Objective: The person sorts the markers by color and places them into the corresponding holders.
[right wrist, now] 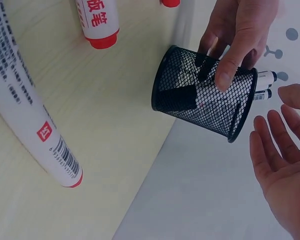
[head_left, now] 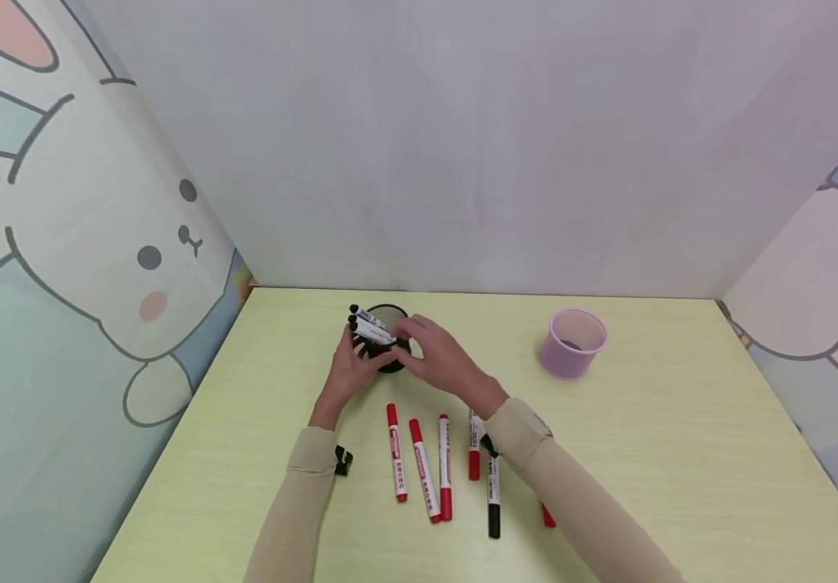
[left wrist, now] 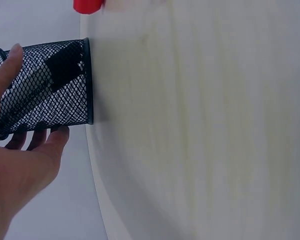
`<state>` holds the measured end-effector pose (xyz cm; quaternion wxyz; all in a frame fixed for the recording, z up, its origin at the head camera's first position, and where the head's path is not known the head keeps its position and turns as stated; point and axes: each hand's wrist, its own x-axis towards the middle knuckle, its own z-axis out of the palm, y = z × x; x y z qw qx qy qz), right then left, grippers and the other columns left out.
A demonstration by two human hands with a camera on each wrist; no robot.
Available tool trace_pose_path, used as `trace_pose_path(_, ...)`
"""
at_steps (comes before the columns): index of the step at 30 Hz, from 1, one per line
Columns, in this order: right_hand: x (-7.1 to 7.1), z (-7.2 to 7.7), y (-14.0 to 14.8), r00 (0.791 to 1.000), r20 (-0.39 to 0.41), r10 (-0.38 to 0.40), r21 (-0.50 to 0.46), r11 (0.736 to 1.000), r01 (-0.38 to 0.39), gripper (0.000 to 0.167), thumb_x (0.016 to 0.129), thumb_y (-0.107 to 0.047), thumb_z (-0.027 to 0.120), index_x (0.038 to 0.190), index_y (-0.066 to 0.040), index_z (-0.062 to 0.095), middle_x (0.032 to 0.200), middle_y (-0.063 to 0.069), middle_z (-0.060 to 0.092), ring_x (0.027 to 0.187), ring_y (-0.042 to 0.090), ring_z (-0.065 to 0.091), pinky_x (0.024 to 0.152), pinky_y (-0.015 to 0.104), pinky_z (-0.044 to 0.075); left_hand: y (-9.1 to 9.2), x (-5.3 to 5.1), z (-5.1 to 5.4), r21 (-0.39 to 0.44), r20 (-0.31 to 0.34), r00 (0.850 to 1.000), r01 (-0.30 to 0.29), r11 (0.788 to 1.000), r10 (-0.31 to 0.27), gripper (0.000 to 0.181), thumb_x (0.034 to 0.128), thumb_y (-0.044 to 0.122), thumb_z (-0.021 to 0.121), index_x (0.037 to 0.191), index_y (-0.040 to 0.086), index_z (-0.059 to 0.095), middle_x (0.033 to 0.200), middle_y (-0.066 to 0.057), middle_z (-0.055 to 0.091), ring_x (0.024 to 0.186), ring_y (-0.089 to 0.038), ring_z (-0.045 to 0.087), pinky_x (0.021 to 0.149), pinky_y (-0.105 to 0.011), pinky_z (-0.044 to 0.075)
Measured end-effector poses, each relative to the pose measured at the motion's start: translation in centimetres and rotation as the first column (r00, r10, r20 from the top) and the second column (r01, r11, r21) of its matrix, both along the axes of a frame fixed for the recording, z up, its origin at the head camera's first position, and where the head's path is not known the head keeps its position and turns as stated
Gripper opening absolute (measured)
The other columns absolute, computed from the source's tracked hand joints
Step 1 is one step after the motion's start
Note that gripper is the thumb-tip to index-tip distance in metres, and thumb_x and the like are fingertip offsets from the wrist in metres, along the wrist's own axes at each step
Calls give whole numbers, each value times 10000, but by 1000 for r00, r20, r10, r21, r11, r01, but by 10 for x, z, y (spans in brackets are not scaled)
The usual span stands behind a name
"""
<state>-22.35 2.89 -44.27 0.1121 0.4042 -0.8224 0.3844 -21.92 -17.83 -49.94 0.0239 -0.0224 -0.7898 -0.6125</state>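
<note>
A black mesh pen cup (right wrist: 205, 95) stands at the back left of the table. My left hand (head_left: 349, 372) grips it, the thumb lying across the mesh in the right wrist view and the other fingers round the far side. Several black-ended whiteboard markers (head_left: 371, 325) lean out of its top toward the left. Close by the cup's rim is my right hand (head_left: 448, 358). In the right wrist view its fingers are loosely bent, apart from the marker ends (right wrist: 266, 77), and hold nothing.
Several red-capped markers (head_left: 397, 453) lie in front of the cup, with a black-capped marker (head_left: 494, 494) to their right. My right sleeve partly covers another red one (head_left: 548, 516). A pink cup (head_left: 567, 356) stands at the back right, something dark inside.
</note>
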Motion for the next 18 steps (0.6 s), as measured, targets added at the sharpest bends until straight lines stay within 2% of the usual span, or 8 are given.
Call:
trace_pose_path(6,4,1,11,1000,12,-21,-5,1000,21,229,957,-74,730,1168,-19,661,1115,123,661,999,225,633,882,389,562,0,0,0,18,6,1000,-3,1000,2,890,852,195,868,1537,109,307,1511,-160,429,1447,-316,375,1186,-440,360)
trace_pose_path(12,10,5,19,998,45,-35,-5,999,35,218,970,-89,716,1169,-23,657,1113,73,643,1006,277,655,883,423,568,-1,-2,-1,27,13,1000,-7,1000,7,909,839,212,881,1538,103,311,1514,-173,429,1450,-328,372,1193,-451,347)
trace_pose_path(18,17,6,28,995,62,-76,10,997,76,240,954,-88,737,1169,-30,646,1118,87,646,1000,283,664,882,421,569,-1,-2,-2,28,18,1000,-14,1000,13,920,829,219,889,1535,106,311,1507,-163,434,1439,-324,386,1188,-451,355)
